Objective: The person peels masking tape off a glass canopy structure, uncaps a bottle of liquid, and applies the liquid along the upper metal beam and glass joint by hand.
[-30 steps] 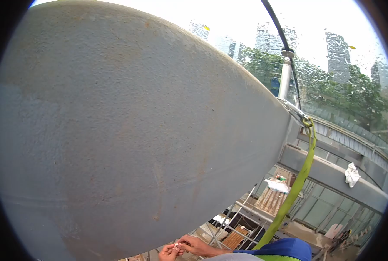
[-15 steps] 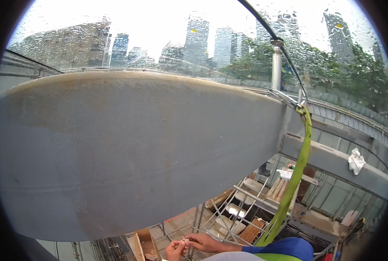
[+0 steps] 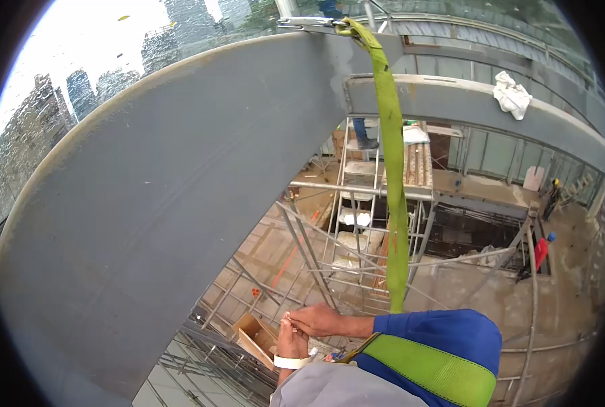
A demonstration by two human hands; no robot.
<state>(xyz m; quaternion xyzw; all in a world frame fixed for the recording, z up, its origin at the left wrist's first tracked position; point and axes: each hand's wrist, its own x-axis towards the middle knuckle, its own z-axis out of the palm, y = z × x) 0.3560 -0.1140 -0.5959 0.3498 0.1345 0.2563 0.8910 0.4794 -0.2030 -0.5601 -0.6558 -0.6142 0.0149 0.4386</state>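
My right hand (image 3: 319, 319) reaches in from the right, below a blue sleeve (image 3: 438, 339). Its fingertips meet those of my left hand (image 3: 291, 343), which has a white band (image 3: 291, 362) at the wrist. Both sets of fingers are pinched together, and whatever they hold is too small to make out. An open wooden or cardboard box (image 3: 254, 337) appears just left of my hands, lower down. A lime-green webbing strap (image 3: 393, 203) hangs from a metal hook (image 3: 309, 24) down toward my right arm. Another lime-green strap (image 3: 431, 370) crosses the blue sleeve.
A large curved grey beam (image 3: 167, 156) fills the left side. White cloth (image 3: 511, 95) lies on another beam (image 3: 438, 98). Below are scaffold pipes (image 3: 363, 188) and stair treads (image 3: 360, 168), with a person's boot (image 3: 367, 143) on them. A person in red (image 3: 540, 254) is far below.
The view has swung right and down, showing more scaffold and floor. My hands appear higher in view, still together at the fingertips.
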